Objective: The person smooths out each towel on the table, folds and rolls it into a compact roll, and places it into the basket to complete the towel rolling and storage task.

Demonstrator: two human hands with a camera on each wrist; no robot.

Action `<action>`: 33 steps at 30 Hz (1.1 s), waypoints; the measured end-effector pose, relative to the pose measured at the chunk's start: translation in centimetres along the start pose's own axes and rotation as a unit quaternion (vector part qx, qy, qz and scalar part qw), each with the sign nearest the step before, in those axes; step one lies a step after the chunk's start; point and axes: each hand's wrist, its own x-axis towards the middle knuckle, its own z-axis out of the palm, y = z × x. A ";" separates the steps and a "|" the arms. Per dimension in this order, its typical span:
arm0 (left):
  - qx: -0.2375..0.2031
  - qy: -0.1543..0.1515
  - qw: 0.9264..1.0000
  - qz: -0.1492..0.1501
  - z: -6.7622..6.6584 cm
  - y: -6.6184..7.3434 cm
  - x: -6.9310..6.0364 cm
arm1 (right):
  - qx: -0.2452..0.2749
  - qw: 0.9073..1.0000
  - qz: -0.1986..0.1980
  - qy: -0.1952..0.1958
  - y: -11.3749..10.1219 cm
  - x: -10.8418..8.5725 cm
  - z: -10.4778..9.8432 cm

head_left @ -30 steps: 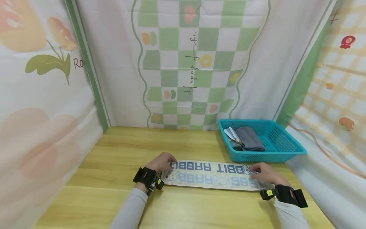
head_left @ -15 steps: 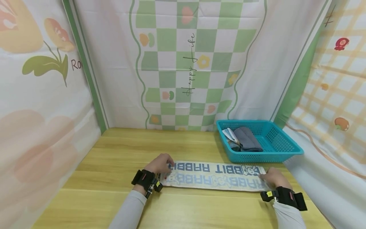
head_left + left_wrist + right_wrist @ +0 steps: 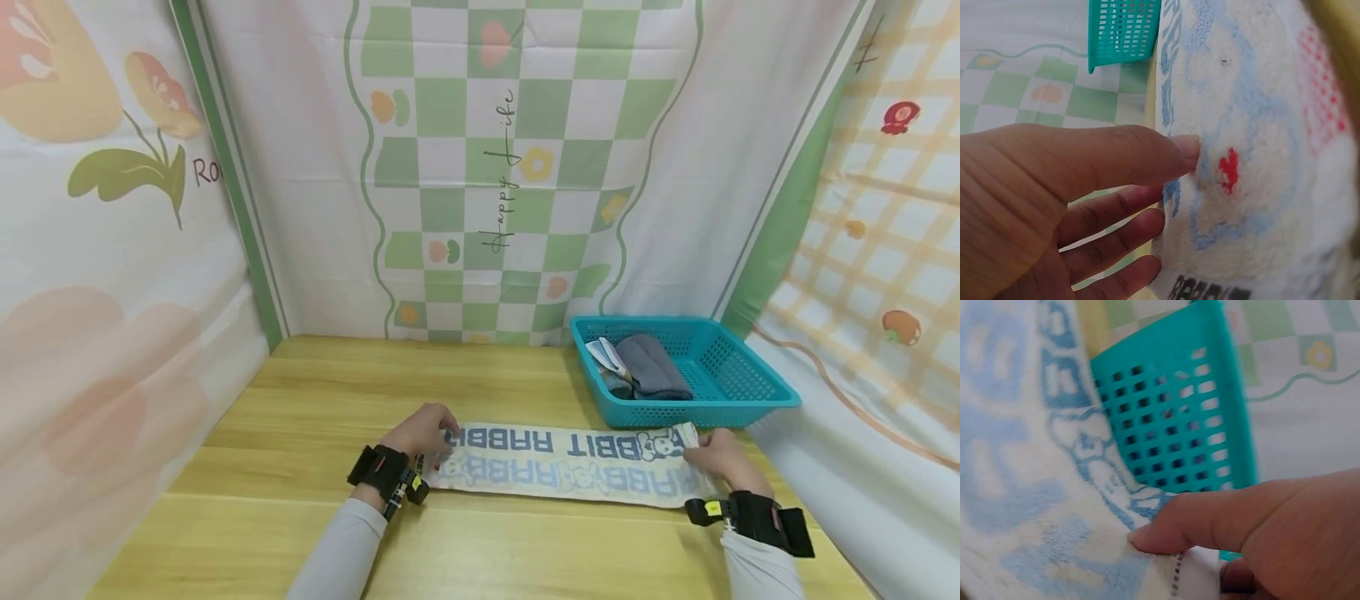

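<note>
A white towel [image 3: 555, 467] with blue RABBIT lettering and rabbit figures lies as a long strip on the table. My left hand [image 3: 422, 433] holds its left end. In the left wrist view, the thumb [image 3: 1172, 153] lies on the printed face by a red mark, with the other fingertips at the edge, partly behind it. At the opposite end, my right hand [image 3: 723, 460] pinches the far right corner, which stands slightly raised. The right wrist view shows that thumb [image 3: 1172, 528] on top of the towel; the other fingers are mostly hidden behind it.
A blue-green plastic basket [image 3: 697, 414] stands behind the towel's right end. Inside are a dark grey folded cloth [image 3: 651, 367] and a white and blue folded item [image 3: 606, 357]. Printed curtains [image 3: 315, 208] border the wooden table [image 3: 360, 367] at the back and sides.
My right hand has slid rightward from the rabbit print to the towel's right end, and that corner has come up a little. My left hand stays at the left end.
</note>
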 end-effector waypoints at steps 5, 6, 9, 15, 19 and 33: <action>-0.004 -0.001 1.000 -0.007 0.1 -0.1 -0.1 | -0.038 0.998 -0.051 0.027 -3.2 -1.3 -1.2; -0.003 -0.001 1.000 -0.007 0.1 -0.1 -0.1 | -0.045 0.997 -0.059 0.032 -3.8 -1.5 -1.4; -0.003 0.000 1.000 -0.004 0.0 -0.1 -0.2 | -0.054 0.995 -0.073 0.041 -5.7 -2.0 -1.8; -0.005 -0.003 1.000 0.003 -0.1 0.0 -0.3 | -0.054 0.990 -0.113 0.068 -9.0 -2.8 -2.1; -0.004 -0.005 1.000 0.001 0.0 -0.1 -0.3 | -0.045 0.987 -0.132 0.076 -11.2 -3.3 -1.9; 0.028 -0.003 0.999 0.024 0.1 -0.1 0.5 | 0.023 0.977 -0.182 0.109 -19.2 -2.4 4.2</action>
